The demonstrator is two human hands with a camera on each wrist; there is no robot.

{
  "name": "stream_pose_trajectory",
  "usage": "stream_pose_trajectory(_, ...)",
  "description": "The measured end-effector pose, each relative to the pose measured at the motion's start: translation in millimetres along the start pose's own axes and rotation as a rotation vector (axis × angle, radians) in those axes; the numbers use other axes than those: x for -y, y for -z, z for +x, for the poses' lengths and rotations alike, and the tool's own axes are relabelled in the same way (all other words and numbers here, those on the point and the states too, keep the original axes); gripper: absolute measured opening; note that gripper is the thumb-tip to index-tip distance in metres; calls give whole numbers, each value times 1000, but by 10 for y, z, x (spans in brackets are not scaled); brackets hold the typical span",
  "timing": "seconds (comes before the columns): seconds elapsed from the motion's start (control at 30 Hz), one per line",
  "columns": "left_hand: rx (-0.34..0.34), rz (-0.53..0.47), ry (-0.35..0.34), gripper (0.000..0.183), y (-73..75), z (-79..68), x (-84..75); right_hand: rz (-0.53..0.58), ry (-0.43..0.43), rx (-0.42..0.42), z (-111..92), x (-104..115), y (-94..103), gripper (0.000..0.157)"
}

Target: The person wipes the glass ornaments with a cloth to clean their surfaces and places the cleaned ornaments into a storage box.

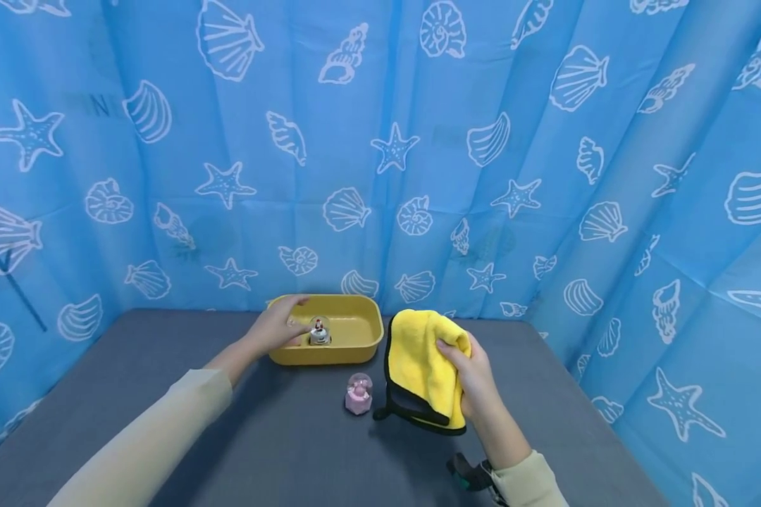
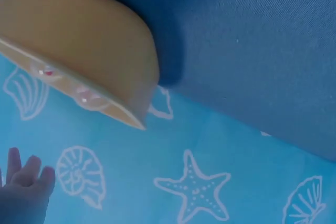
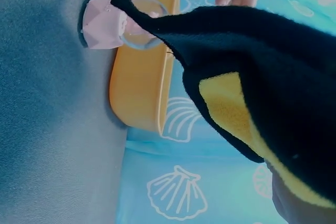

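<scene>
My left hand (image 1: 273,329) reaches over the left end of a yellow bin (image 1: 355,357), fingers spread and holding nothing. Just right of its thumb, a small snow globe (image 1: 320,336) with a red and white figure stands in the bin. Another, pinkish one (image 1: 294,341) is partly hidden by the hand. Two clear domes (image 2: 90,98) peek over the rim in the left wrist view. My right hand (image 1: 475,377) grips a folded yellow cloth (image 1: 421,359) with dark edging, thumb on top. Left of the cloth, a pink snow globe (image 1: 358,394) stands on the table.
A grey cloth-covered table (image 1: 279,443) lies beneath everything. Behind it and along its right side hangs a blue curtain (image 1: 393,183) with white shells and starfish. A black strap (image 1: 472,473) is around the right wrist.
</scene>
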State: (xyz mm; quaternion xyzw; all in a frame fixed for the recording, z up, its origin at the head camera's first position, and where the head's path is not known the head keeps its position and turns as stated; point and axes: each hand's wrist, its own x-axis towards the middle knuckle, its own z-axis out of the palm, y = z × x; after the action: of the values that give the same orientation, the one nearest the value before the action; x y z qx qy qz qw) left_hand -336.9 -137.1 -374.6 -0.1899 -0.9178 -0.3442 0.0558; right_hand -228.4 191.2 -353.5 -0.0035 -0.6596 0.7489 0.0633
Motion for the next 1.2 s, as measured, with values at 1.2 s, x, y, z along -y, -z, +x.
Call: stream_pose_trajectory(1.2,70,-384,166,63,-452,-804,-194,39,-37,-22,-129,85,37,42)
